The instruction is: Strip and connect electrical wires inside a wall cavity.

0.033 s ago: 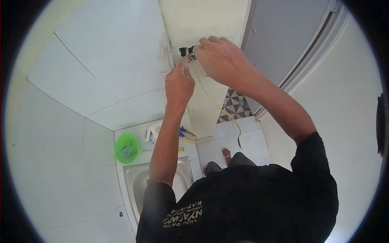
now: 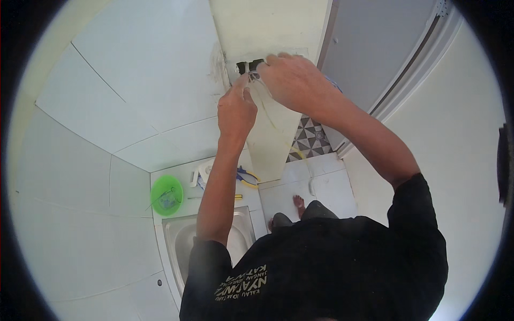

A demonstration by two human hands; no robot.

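Note:
At a dark cut-out (image 2: 243,67) in the cream wall panel (image 2: 267,21), both hands are at thin wires (image 2: 253,76). My left hand (image 2: 236,111) reaches up from below, index finger at the wires, thumb curled; what it pinches is hidden. My right hand (image 2: 297,83) is curled over the opening's right side, closed around the wire bundle, fingertips partly hidden. A long yellow wire (image 2: 294,147) hangs down from there, blurred, with a dark or pale lower end.
Below left, a sink (image 2: 176,230) sits in a tiled counter holding a green bowl (image 2: 166,182) with small items, blue-yellow pliers (image 2: 247,179), a screwdriver (image 2: 237,197) and white fittings (image 2: 203,170). A grey door (image 2: 375,48) stands at the right, beside patterned floor (image 2: 310,136).
The hanging yellow wire has swung slightly left and is blurred. My right hand has shifted very slightly down and right; my left hand is nearly unchanged.

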